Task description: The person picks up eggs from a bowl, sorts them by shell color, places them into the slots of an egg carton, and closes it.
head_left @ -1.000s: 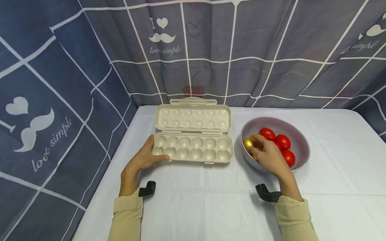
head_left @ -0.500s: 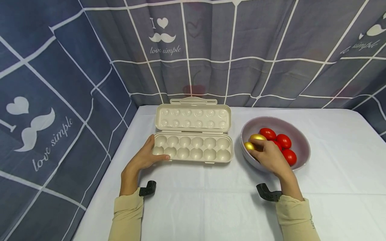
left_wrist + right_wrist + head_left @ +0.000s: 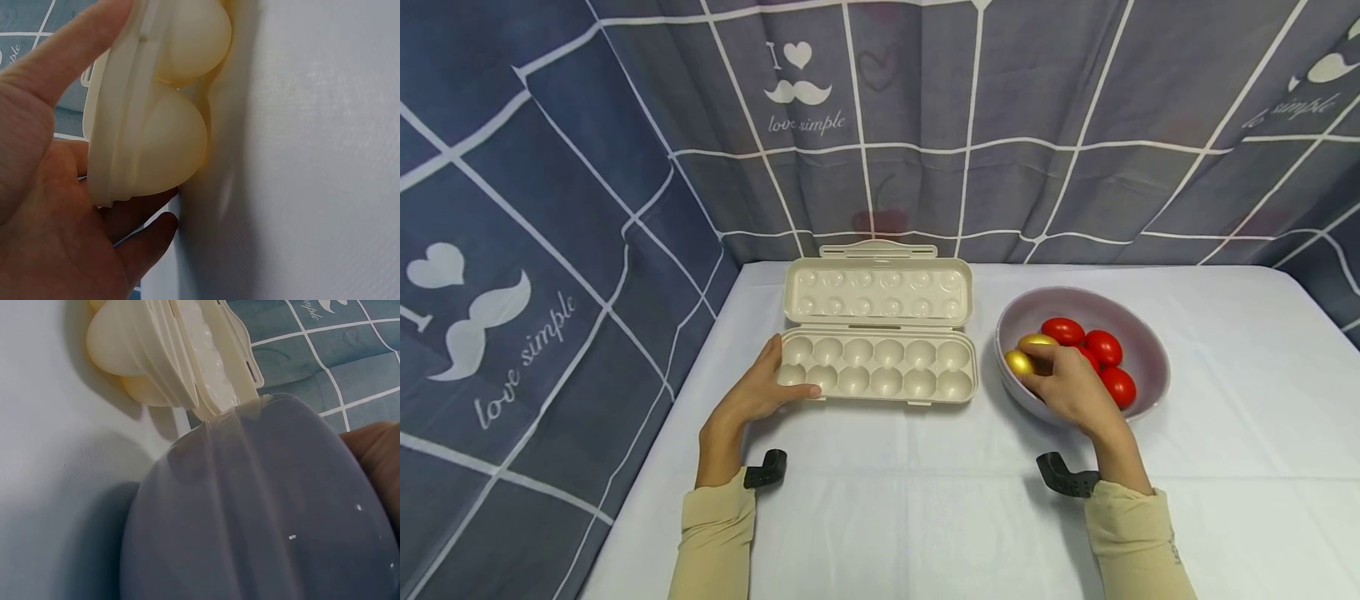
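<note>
A beige plastic egg box (image 3: 880,400) lies with its lid (image 3: 880,292) folded back and its rows of cups bare. My left hand (image 3: 758,390) grips the box's left end, thumb along the front edge. The left wrist view shows fingers (image 3: 147,240) curled about the end, under the rounded cups (image 3: 172,140). My right hand (image 3: 1075,390) reaches into a mauve bowl (image 3: 1142,333). Its thumb and forefinger pinch a golden egg (image 3: 1019,363) near the bowl's left side; a second golden egg (image 3: 1037,339) lies just behind. The bowl's wall hides most of this hand in the right wrist view.
Several red eggs (image 3: 1103,347) lie in the bowl beside the right hand. A white cloth (image 3: 880,517) covers the table. A dark checked curtain (image 3: 917,108) hangs close behind and along the left side. The bowl stands right of the egg box.
My right fingers have shifted among the golden eggs and now lie around the one at the left. A golden egg near the thumb has gone out of sight. The left hand stays put.
</note>
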Available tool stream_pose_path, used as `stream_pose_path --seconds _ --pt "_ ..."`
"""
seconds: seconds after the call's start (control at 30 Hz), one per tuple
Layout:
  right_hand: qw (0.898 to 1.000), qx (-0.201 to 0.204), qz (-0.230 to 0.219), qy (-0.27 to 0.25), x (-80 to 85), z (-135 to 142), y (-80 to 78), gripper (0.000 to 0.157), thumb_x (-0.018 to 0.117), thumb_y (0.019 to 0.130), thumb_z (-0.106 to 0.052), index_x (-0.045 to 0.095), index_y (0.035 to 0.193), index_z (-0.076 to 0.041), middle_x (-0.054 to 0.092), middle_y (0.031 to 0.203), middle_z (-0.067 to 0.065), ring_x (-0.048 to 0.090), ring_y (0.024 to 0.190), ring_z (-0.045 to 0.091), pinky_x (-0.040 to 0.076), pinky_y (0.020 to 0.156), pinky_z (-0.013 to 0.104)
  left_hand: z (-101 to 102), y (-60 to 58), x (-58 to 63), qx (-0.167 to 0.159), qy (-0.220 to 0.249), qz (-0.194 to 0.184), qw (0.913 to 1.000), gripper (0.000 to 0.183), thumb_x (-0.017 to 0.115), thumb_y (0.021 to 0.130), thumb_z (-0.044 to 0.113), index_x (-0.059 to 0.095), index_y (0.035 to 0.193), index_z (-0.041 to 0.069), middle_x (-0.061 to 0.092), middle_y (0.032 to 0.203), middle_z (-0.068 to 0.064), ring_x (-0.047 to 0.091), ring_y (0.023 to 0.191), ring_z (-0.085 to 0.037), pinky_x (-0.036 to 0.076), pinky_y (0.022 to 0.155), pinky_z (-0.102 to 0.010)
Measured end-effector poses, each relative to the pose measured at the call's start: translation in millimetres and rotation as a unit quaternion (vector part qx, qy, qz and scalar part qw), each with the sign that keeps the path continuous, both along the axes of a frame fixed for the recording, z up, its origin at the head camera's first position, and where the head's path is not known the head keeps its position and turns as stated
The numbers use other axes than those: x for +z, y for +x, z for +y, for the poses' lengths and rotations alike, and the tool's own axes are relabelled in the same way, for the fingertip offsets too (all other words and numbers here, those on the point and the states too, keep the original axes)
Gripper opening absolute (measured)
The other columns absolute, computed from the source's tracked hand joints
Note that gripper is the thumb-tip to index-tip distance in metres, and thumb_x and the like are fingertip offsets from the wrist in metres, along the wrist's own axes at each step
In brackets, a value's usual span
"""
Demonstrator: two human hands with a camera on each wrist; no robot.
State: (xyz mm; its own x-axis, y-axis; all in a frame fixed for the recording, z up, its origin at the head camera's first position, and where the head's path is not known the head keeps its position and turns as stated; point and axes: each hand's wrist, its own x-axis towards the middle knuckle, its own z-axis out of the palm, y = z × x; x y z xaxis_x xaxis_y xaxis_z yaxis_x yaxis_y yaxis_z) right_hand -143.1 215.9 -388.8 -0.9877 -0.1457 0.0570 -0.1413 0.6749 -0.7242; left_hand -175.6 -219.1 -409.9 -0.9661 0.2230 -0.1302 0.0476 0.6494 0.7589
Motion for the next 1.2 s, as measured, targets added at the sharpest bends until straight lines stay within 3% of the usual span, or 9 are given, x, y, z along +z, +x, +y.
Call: stream_pose_path --seconds 0.27,0.6,0.9,1.07,1.2 --pt "1.0 0.009 0.009 -0.021 1.2 -1 -1.5 0.033 0.071 0.088 -0.003 0.067 0.12 0.001 0.066 0.112 0.016 0.061 0.102 0.033 0.046 0.095 0.05 -2 1.2 0.4 0.004 -0.006 -0.007 0.9999 0.122 0.082 0.079 0.036 -0.004 0.154 -0.007 -0.002 0.162 -0.024 -0.001 0.148 -0.037 0.007 0.116 -0.055" --pt "1.0 -0.018 0.012 -0.007 5.8 -2 -1.6 0.035 0.07 0.086 -0.001 0.065 0.121 0.004 0.066 0.109 0.021 0.061 0.099 0.036 0.047 0.092 0.052 2 -1.1 0.0 -0.009 0.021 0.017 0.9996 0.118 0.084 0.078 0.031 0.002 0.155 -0.006 0.01 0.16 -0.024 0.009 0.147 -0.038 0.01 0.116 -0.055" --pt "0.997 -0.073 0.029 -0.015 8.2 -5 -0.9 0.039 0.071 0.087 -0.006 0.064 0.123 0.005 0.065 0.112 0.024 0.06 0.101 0.039 0.045 0.091 0.053 1 -1.1 0.9 -0.006 0.019 0.003 0.9998 0.121 0.083 0.078 0.03 -0.003 0.153 -0.009 0.001 0.161 -0.027 0.001 0.148 -0.039 0.007 0.116 -0.055" --pt "0.991 -0.119 0.04 -0.043 7.8 -9 2.0 0.047 0.075 0.087 -0.011 0.06 0.128 0.007 0.064 0.117 0.027 0.06 0.107 0.041 0.047 0.093 0.053 3 2.4 3.4 -0.013 0.024 0.0 0.9996 0.118 0.084 0.077 0.025 0.001 0.154 -0.008 0.009 0.157 -0.029 0.008 0.146 -0.04 0.009 0.116 -0.054" --pt "0.981 -0.168 0.066 -0.076 8.9 -13 3.6 0.045 0.076 0.086 -0.012 0.063 0.126 0.005 0.066 0.114 0.025 0.065 0.104 0.037 0.051 0.09 0.033 6 4.9 6.2 -0.015 0.022 -0.009 0.9996 0.119 0.084 0.077 0.023 -0.001 0.154 -0.008 0.01 0.156 -0.029 0.009 0.145 -0.04 0.01 0.116 -0.054"
